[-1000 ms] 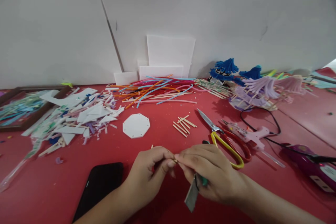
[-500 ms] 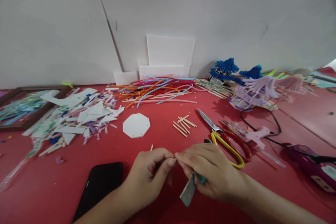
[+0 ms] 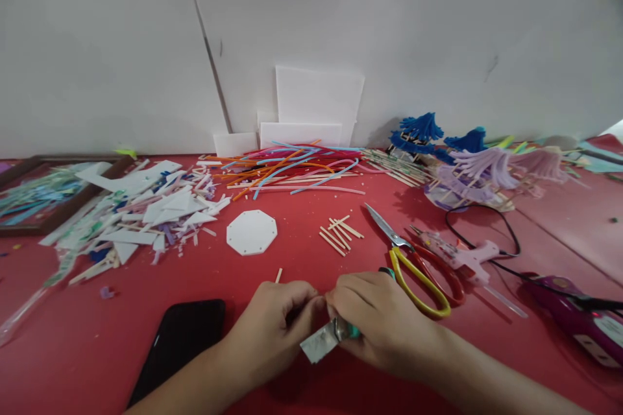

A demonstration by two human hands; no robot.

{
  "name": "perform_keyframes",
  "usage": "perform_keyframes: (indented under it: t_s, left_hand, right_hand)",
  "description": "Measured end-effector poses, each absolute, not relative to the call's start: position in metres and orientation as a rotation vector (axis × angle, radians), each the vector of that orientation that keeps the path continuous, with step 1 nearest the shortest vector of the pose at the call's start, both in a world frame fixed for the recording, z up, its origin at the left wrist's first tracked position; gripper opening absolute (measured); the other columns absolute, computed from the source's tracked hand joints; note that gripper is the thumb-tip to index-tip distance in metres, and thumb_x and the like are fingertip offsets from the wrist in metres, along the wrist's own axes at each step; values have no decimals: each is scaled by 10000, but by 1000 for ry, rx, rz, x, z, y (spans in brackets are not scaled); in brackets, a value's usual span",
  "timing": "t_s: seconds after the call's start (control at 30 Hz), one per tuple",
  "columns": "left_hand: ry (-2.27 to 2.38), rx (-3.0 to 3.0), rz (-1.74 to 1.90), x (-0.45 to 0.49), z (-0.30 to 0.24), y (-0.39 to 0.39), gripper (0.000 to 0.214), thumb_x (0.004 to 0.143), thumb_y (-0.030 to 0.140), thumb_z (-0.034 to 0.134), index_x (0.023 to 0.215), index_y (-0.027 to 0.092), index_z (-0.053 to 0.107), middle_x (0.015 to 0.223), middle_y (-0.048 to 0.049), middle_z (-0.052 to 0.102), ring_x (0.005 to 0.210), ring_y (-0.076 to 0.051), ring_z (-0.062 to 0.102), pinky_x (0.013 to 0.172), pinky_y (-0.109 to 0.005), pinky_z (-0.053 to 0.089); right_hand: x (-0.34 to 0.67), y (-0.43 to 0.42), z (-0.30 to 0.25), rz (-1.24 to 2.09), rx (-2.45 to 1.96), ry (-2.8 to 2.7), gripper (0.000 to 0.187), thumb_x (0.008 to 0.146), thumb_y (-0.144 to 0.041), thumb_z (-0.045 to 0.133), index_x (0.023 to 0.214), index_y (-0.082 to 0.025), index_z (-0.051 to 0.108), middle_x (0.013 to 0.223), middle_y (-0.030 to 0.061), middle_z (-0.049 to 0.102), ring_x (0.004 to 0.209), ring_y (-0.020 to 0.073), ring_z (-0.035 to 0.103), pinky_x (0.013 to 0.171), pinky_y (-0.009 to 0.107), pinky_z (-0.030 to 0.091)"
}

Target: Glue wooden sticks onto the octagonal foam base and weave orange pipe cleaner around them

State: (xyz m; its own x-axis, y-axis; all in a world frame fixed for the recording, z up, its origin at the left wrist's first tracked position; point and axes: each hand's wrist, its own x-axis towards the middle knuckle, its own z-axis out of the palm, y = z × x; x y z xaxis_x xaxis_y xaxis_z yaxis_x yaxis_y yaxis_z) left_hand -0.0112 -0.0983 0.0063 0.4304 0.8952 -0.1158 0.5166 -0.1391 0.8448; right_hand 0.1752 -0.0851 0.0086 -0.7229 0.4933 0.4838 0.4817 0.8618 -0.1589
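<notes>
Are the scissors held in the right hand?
No, the scissors lie on the red table, while the right hand holds a green-handled blade.

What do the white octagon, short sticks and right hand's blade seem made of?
White octagon: perhaps foam board or card, matte, flat and evenly white. Short sticks: probably bare wood or bamboo, pale tan and dull. Blade: likely metal, grey with dull sheen.

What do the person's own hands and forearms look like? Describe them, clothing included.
The left hand and right hand are both ungloved. The left forearm and right forearm are bare down to the picture's edge, with no sleeve in view. No ring, watch, bracelet or marking shows; fine details are too blurred to tell.
</notes>
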Motion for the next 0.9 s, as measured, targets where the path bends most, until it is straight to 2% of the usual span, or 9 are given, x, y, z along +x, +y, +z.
perform_keyframes:
  t_s: [0.2, 0.33, 0.53, 0.6, 0.63, 0.67, 0.73, 0.8, 0.9]
  left_hand:
    - [1194, 1896, 547, -12, 2, -100, 277, 873, 243, 430, 603, 182, 416, 534, 66, 397, 482, -74, 322, 437, -190, 226]
    - [1186, 1901, 588, -11, 0, -100, 265, 883, 248, 434, 627, 183, 461, 554, 52, 474, 493, -79, 392, 455, -190, 263]
    - [1123, 1582, 784, -8, 2, -98, 278, 949, 312, 314, 830, 181, 528, 661, -5, 617, 465, -92, 489, 498, -210, 398]
    - [1137, 1502, 852, -9, 2, -97, 249, 952, 311, 315, 874, 182, 513, 714, -14, 629, 480, -93, 502, 506, -217, 415]
    - [1145, 1511, 885, -9, 3, -97, 232, 949, 298, 331, 861, 183, 513, 730, -17, 627, 525, -100, 524, 542, -223, 430]
    - [1152, 1541, 917, -10, 3, -96, 216, 943, 280, 354, 839, 184, 517, 735, -17, 622, 580, -108, 544, 589, -231, 441]
    - [1150, 1626, 964, -12, 4, -96, 189, 927, 248, 404, 800, 185, 528, 732, -12, 608, 673, -123, 558, 666, -240, 439]
    - [1110, 1679, 993, -13, 4, -97, 170, 918, 251, 434, 798, 189, 538, 728, -4, 590, 695, -127, 547, 677, -238, 429]
    - [1059, 1671, 1027, -15, 3, -99, 203, 939, 296, 398, 821, 199, 532, 721, 9, 559, 642, -116, 504, 616, -220, 409]
  right_hand:
    - [172, -87, 8, 64, -755, -2523, 242, 891, -226, 411, 668, -188, 498, 605, -5, 522, 529, 137, 429, 492, 295, 249]
    - [174, -83, 9, 86, -785, -2463, 219, 882, -239, 437, 681, -186, 504, 611, -7, 556, 532, 126, 469, 501, 276, 282]
    - [196, -62, 11, -63, -1142, -2174, 158, 853, -235, 481, 698, -203, 489, 581, -17, 539, 505, 120, 497, 496, 241, 333]
    - [201, -58, 11, -118, -1196, -2098, 92, 862, -225, 479, 786, -202, 528, 649, 6, 571, 587, 147, 551, 546, 249, 395]
    - [201, -58, 11, -125, -1201, -2081, 90, 868, -235, 480, 909, -198, 550, 733, 29, 603, 680, 171, 587, 603, 268, 439]
    - [199, -60, 12, -117, -1197, -2075, 218, 875, -261, 483, 1076, -190, 526, 848, 60, 624, 802, 200, 605, 680, 301, 474]
    - [193, -68, 14, -69, -1156, -2100, 479, 888, -355, 482, 1312, -165, 365, 1058, 126, 603, 1002, 247, 577, 799, 370, 494]
    - [185, -78, 17, 44, -1086, -2189, 576, 899, -468, 445, 1346, -135, 300, 1138, 169, 572, 1017, 254, 581, 788, 371, 513]
    - [174, -90, 20, 273, -1010, -2329, 492, 936, -514, 326, 1238, -128, 373, 1084, 168, 594, 842, 207, 635, 656, 308, 524]
